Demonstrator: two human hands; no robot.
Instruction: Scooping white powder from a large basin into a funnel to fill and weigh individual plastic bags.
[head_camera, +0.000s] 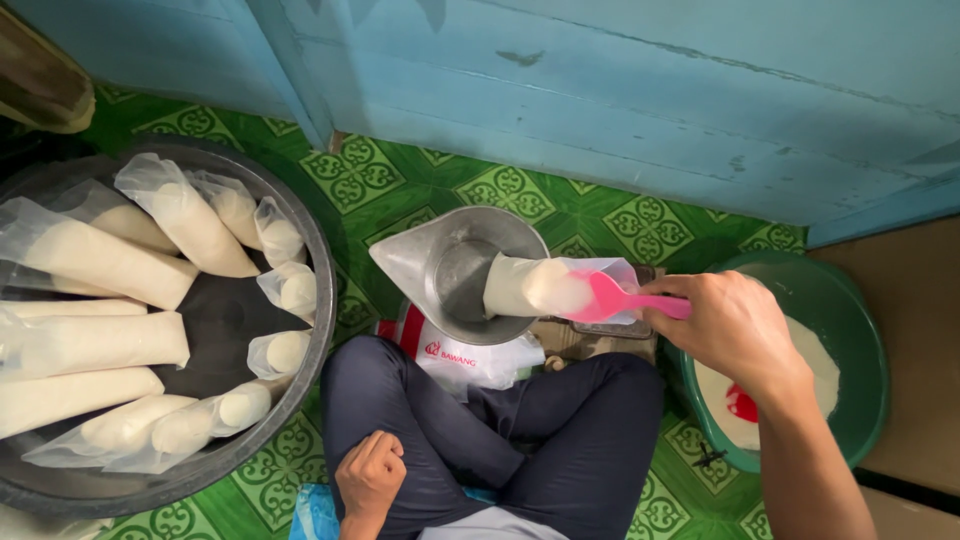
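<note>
Fingers of left hand (370, 475) curled into fist on knee, holding nothing. Far left: black basin (316, 240) with filled bags. Centre: metal bowl (440, 275), open bag (545, 287) of white powder inside. Right hand (735, 325) fingers wrapped round pink scoop (615, 300), tip in bag mouth. Right: green basin (850, 320).

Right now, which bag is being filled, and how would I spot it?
Find the metal bowl on the green patterned floor, ahead of the crossed legs. The clear bag lies across its rim. Unlike the bags in the big black basin, a pink scoop enters its mouth.
</note>
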